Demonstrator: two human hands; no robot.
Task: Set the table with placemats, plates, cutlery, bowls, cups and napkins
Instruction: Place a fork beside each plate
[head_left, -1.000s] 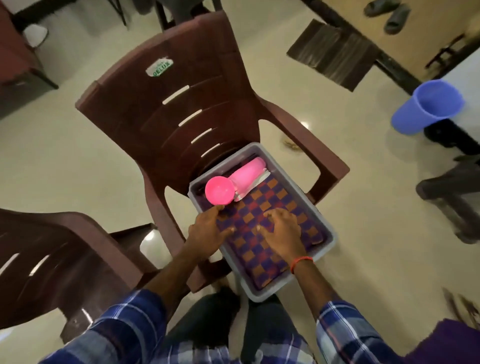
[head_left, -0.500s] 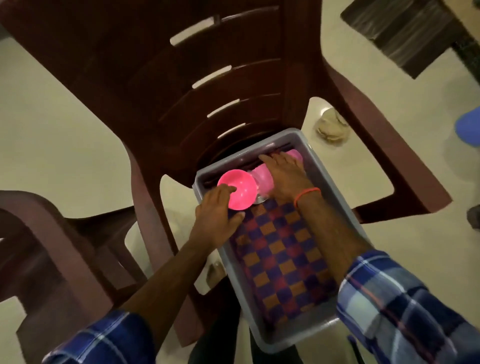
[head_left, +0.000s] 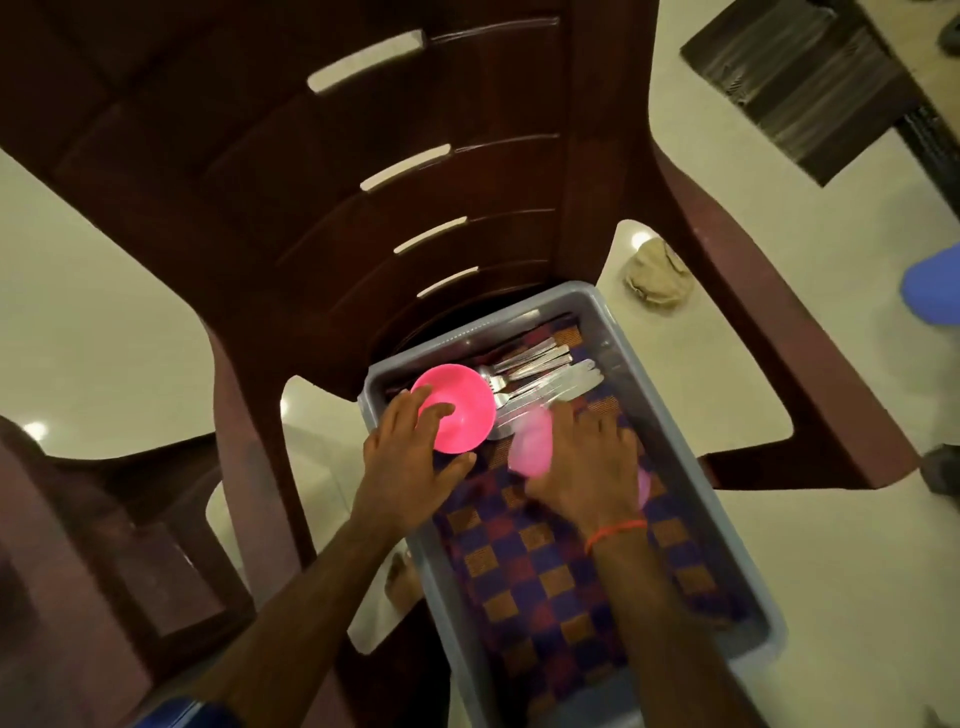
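- On the seat of a dark brown plastic chair (head_left: 363, 218), a gray bin (head_left: 675, 447) is set, with its long side running away from the camera.
- The bottom of the bin is covered by a checkered cloth (head_left: 561, 582) in purple, red and orange squares.
- At the far left corner of the bin, a pink bowl (head_left: 462, 400) is gripped by the left hand (head_left: 410, 447). The fingers are hooked over the near rim into the bowl and the thumb is pressed against its outside, so the rim is pinched between them.
- Steel cutlery (head_left: 540, 374), with forks and flat handles among it, is piled at the far end of the bin, just beside the bowl on its right.
- The right hand (head_left: 587, 467) is laid over a pink cup (head_left: 530, 447) that lies on its side on the cloth, just on the near side of the cutlery.
- Pink is seen on both sides of that hand, but the area is blurred. Whether the fingers are clamped round the cup or only resting on it cannot be told.
- The 2 hands are seen side by side and apart, with a strip of cloth between them.
- An orange thread (head_left: 615, 532) is worn on the right wrist.
- A 2nd brown chair (head_left: 104, 519) is seen at the left.
- On the pale floor beyond the bin, a beige crumpled object (head_left: 657, 278) and a dark striped mat (head_left: 800, 88) are seen.
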